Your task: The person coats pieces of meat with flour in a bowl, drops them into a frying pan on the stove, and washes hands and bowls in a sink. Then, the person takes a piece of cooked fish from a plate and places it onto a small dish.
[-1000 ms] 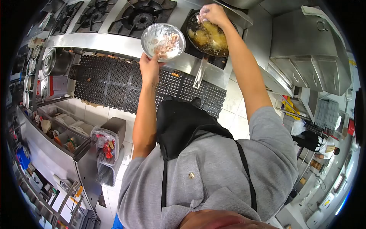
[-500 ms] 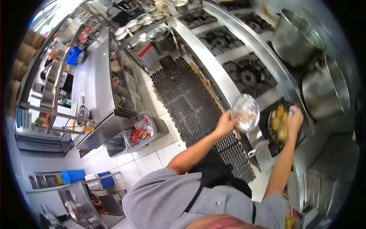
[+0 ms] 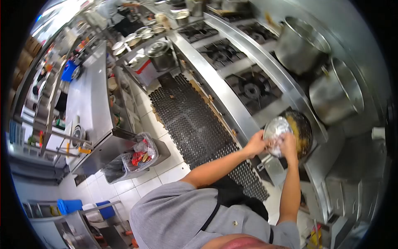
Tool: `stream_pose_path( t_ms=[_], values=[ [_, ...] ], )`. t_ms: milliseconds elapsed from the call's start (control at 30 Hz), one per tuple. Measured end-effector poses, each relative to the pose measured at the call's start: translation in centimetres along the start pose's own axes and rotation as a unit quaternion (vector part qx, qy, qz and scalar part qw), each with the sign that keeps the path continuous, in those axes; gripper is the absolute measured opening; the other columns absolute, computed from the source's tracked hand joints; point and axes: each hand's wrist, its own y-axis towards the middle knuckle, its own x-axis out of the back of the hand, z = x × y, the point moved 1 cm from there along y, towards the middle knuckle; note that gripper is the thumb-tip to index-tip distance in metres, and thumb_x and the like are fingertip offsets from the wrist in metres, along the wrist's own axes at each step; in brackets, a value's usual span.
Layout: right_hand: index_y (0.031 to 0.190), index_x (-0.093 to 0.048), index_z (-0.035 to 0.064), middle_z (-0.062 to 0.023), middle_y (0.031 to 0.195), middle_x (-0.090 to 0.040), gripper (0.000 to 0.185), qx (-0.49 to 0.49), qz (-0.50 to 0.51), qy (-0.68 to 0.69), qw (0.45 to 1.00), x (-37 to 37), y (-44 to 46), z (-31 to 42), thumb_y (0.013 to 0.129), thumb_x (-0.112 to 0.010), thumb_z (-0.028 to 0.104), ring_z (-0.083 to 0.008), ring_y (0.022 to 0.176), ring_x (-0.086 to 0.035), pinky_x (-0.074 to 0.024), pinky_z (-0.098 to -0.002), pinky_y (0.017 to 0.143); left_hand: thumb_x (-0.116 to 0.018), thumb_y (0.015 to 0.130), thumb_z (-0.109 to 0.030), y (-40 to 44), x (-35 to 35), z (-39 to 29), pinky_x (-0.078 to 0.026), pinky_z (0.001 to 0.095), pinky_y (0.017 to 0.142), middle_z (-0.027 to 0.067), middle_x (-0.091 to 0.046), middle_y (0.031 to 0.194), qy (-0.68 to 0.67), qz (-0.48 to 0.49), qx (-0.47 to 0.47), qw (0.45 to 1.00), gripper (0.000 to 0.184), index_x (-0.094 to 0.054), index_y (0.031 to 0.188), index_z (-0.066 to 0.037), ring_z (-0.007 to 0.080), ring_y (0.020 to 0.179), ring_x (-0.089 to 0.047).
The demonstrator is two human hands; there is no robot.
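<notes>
Steel edging runs along the front of the stove (image 3: 233,106), and beside it the rubber mat (image 3: 186,118) leaves a strip of floor between the range and the worktop (image 3: 92,89), with the lined bin (image 3: 143,159) standing at the worktop's near end. On the cooking side I have less room: the frying pan (image 3: 307,133) sits close to a raised steel ledge (image 3: 286,79), two tall pots (image 3: 302,46) (image 3: 336,93) stand beyond that ledge, and a burner grate (image 3: 253,88) lies next to the pan. My left arm reaches out across the front of the range, and my left hand (image 3: 256,144) grips the rim of the metal bowl (image 3: 275,128), which is over the pan's near side and overlaps it from this view. My right arm reaches out as well, the forearm almost in line with my view, and my right hand (image 3: 289,146) is at the bowl, knuckles toward me. Its fingertips are blurred and turned away, so I cannot tell whether they are closed on anything. The bowl and my right hand hide part of the pan and its yellow frying food (image 3: 296,124); what the bowl holds is a pale smear. Far off, a co-worker (image 3: 111,11) is cut by the top edge.
</notes>
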Motion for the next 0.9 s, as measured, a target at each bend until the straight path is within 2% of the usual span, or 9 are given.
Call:
stream_pose_path(
  t_ms=[100,167,300,367,400,533,600,633,900],
  values=[
    [0.089,-0.067,0.0001,-0.0188,0.09,-0.066,0.029,-0.088,-0.012,0.062,0.994,3.7,0.7,-0.4,0.076,-0.069,0.026,-0.0347,0.086,-0.062,-0.0479,-0.0433,0.076,-0.066,0.084,-0.012,1.5,-0.7,0.2,-0.051,0.0319,0.061,0.0071,-0.065,0.091,0.031,0.024,-0.024,0.999,0.031,-0.055,0.112,-0.001,0.0169,0.073,-0.061],
    [0.096,-0.068,0.0019,-0.0159,0.09,-0.068,0.03,-0.014,-0.059,0.14,0.988,7.3,1.1,-0.5,0.077,-0.067,0.025,-0.0319,0.081,-0.064,-0.0497,-0.0385,0.075,-0.064,0.082,-0.005,2.7,-1.2,0.2,-0.054,0.0311,0.061,0.0094,-0.065,0.091,-0.003,0.065,0.031,0.997,0.026,-0.054,0.107,-0.002,0.0185,0.077,-0.065],
    [0.09,-0.07,0.0042,-0.0099,0.08,-0.07,0.018,-0.089,-0.116,0.345,0.927,11.7,1.8,-4.2,0.076,-0.071,0.016,-0.0123,0.069,-0.064,-0.0512,-0.0298,0.068,-0.049,0.087,0.0,3.7,-2.4,-1.4,-0.057,0.0328,0.068,0.0121,-0.063,0.108,0.014,0.027,0.021,0.999,0.029,-0.051,0.116,-0.002,0.0211,0.089,-0.065],
    [0.088,-0.07,0.004,-0.0045,0.081,-0.069,0.011,-0.091,-0.13,0.319,0.934,13.7,2.5,-6.6,0.082,-0.067,0.013,-0.0088,0.071,-0.062,-0.0511,-0.0287,0.07,-0.056,0.086,-0.001,4.2,-2.3,-1.5,-0.058,0.0291,0.06,0.0121,-0.062,0.101,-0.008,0.003,0.008,1.0,0.026,-0.051,0.111,0.001,0.0198,0.083,-0.066],
    [0.075,-0.065,-0.0043,-0.0102,0.071,-0.067,0.005,-0.13,-0.168,0.329,0.92,16.4,2.0,-2.7,0.078,-0.062,-0.002,-0.0129,0.063,-0.062,-0.0487,-0.026,0.059,-0.055,0.086,0.001,4.7,-2.2,-1.0,-0.058,0.0305,0.062,0.0135,-0.061,0.104,0.0,-0.007,0.014,1.0,0.027,-0.051,0.112,0.002,0.0207,0.084,-0.066],
    [0.076,-0.065,-0.0047,-0.0086,0.07,-0.066,0.006,-0.125,-0.136,0.441,0.878,16.0,2.3,-5.9,0.08,-0.063,-0.001,-0.0109,0.063,-0.061,-0.0463,-0.0242,0.057,-0.054,0.085,0.002,5.2,-1.4,0.0,-0.059,0.0323,0.066,0.0139,-0.06,0.107,-0.014,-0.025,0.011,1.0,0.027,-0.05,0.112,0.002,0.0217,0.087,-0.065],
    [0.078,-0.065,-0.0067,-0.0171,0.072,-0.067,0.008,-0.303,-0.132,0.321,0.888,15.4,2.4,-6.3,0.08,-0.059,-0.002,-0.0224,0.065,-0.065,-0.0493,-0.0325,0.058,-0.054,0.085,0.003,4.6,-0.8,0.0,-0.059,0.0326,0.066,0.0138,-0.06,0.106,-0.023,-0.027,0.012,0.999,0.027,-0.05,0.112,0.003,0.022,0.087,-0.065],
    [0.087,-0.071,0.0066,-0.0083,0.073,-0.069,0.013,-0.212,-0.166,0.125,0.955,10.0,3.1,-16.2,0.075,-0.069,0.012,-0.0123,0.064,-0.065,-0.0519,-0.0299,0.065,-0.053,0.085,0.003,3.9,-0.5,-0.2,-0.06,0.033,0.067,0.0138,-0.06,0.106,-0.032,-0.03,0.009,0.999,0.027,-0.05,0.112,0.003,0.0223,0.088,-0.065],
    [0.084,-0.072,0.0127,-0.0144,0.08,-0.069,0.01,-0.282,-0.059,-0.041,0.957,1.8,4.5,-23.1,0.074,-0.069,0.011,-0.0314,0.082,-0.067,-0.0518,-0.0412,0.072,-0.048,0.083,0.005,-0.5,2.4,-0.9,-0.06,0.0334,0.07,0.0158,-0.059,0.109,0.042,-0.095,-0.011,0.995,0.033,-0.048,0.116,0.005,0.0225,0.092,-0.065]
  ],
)
